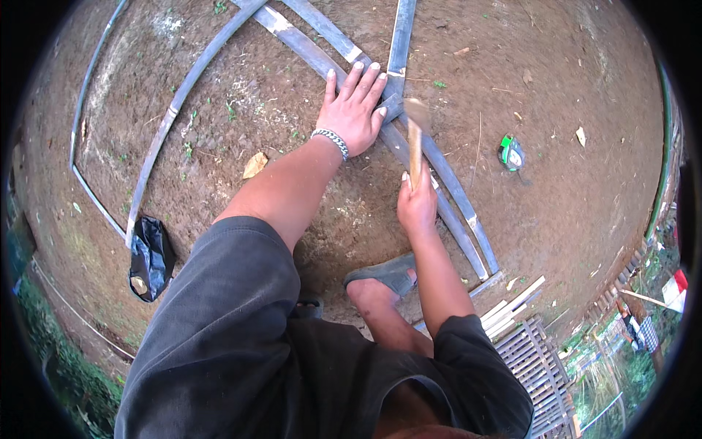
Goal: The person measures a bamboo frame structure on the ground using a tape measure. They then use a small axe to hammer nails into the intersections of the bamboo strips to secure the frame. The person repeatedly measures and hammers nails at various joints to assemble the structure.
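My left hand (354, 110) lies flat with its fingers spread, pressing on long grey bamboo slats (300, 45) where they cross on the ground. A metal chain bracelet is round its wrist. My right hand (418, 205) is closed round the wooden handle of a hammer (414, 150). The hammer's head is blurred and stands over the crossing, close to a short slat end (393, 108); I cannot tell whether they touch. Another slat (401, 40) runs away from the crossing toward the far edge. Two more run back toward my sandalled foot.
A green and black tape measure (511, 153) lies on the soil at the right. Curved slats (172, 110) bend round the left side, one ending by a black plastic bag (151, 257). Pale strips (512, 307) and a slatted bamboo rack (532, 373) sit at the lower right.
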